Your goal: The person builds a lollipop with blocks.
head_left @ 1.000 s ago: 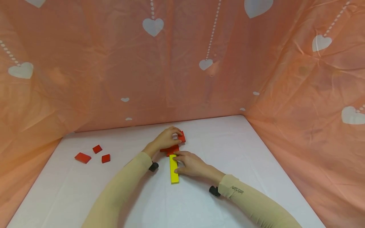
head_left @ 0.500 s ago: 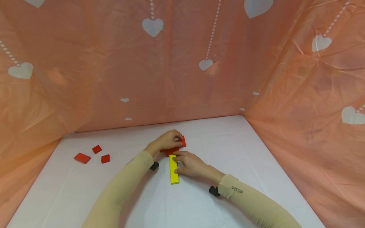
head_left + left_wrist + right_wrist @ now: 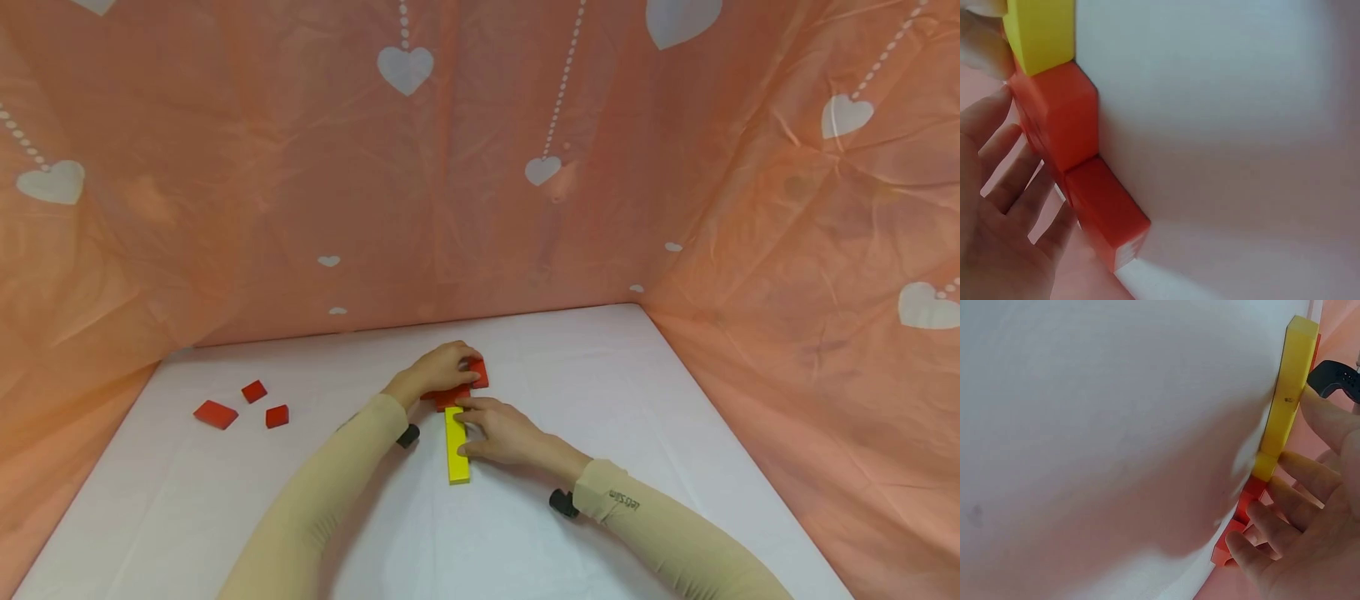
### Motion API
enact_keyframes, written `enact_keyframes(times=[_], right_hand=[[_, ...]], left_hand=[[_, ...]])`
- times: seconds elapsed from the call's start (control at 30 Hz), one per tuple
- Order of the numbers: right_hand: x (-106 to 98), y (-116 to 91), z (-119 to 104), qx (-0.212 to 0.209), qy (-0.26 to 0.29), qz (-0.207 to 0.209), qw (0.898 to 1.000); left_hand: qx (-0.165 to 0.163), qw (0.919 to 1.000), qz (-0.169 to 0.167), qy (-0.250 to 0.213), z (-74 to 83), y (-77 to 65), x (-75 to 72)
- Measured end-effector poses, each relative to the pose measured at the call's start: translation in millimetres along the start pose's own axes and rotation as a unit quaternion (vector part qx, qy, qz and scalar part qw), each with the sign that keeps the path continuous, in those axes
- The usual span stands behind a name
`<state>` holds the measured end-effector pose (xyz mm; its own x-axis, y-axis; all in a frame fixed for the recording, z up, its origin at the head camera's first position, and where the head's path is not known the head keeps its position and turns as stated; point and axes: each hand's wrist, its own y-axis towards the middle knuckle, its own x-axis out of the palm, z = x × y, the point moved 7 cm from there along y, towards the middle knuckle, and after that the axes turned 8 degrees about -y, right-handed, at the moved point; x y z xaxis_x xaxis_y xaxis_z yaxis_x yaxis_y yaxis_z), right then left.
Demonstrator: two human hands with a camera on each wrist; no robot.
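two hands squaring up a row of blocks

little has shifted since the earlier frames: the left hand [image 3: 438,367] has eased a touch nearer, nudging the far red block [image 3: 477,372] closer to the near red block [image 3: 453,396], while the right hand [image 3: 501,432] stays put on the yellow bar [image 3: 457,446].

the yellow bar lies flat on the white table [image 3: 637,417], long axis running away from the person, its far end butting the near red block. the right hand lies along the bar's right side, fingers loosely extended and pressing it. the left hand, from the left, curls its fingers over the far red block, which sits skewed off the row's line.

three loose red pieces [image 3: 247,407] lie well apart at the left. the join between the red blocks is mostly hidden under fingers.
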<state>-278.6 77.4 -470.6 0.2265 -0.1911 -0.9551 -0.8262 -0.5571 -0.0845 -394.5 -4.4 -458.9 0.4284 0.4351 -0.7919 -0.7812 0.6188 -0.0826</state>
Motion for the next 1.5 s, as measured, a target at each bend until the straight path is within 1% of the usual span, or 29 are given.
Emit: enact_keyframes(times=[0.23, 0.43, 0.7, 1.03, 1.5], right_hand=[[1, 1, 2, -0.002, -0.003, 0.000, 1.000], [1, 1, 2, -0.003, -0.001, 0.002, 1.000], [0, 1, 0, -0.006, 0.000, 0.005, 1.000], [0, 0, 1, -0.007, -0.002, 0.008, 1.000], [0, 1, 1, -0.007, -0.003, 0.005, 1.000]], left_hand=[[-0.010, 0.9999, -0.009, -0.002, -2.2, -0.7, 0.1], [-0.006, 0.9999, -0.008, -0.006, -6.6, 0.3, 1.6], [0.001, 0.9999, -0.009, -0.004, -8.1, -0.3, 3.4], [-0.006, 0.9999, -0.010, -0.009, -10.0, -0.1, 4.5], [-0.001, 0.9998, -0.010, -0.014, -11.5, 1.2, 4.4]])
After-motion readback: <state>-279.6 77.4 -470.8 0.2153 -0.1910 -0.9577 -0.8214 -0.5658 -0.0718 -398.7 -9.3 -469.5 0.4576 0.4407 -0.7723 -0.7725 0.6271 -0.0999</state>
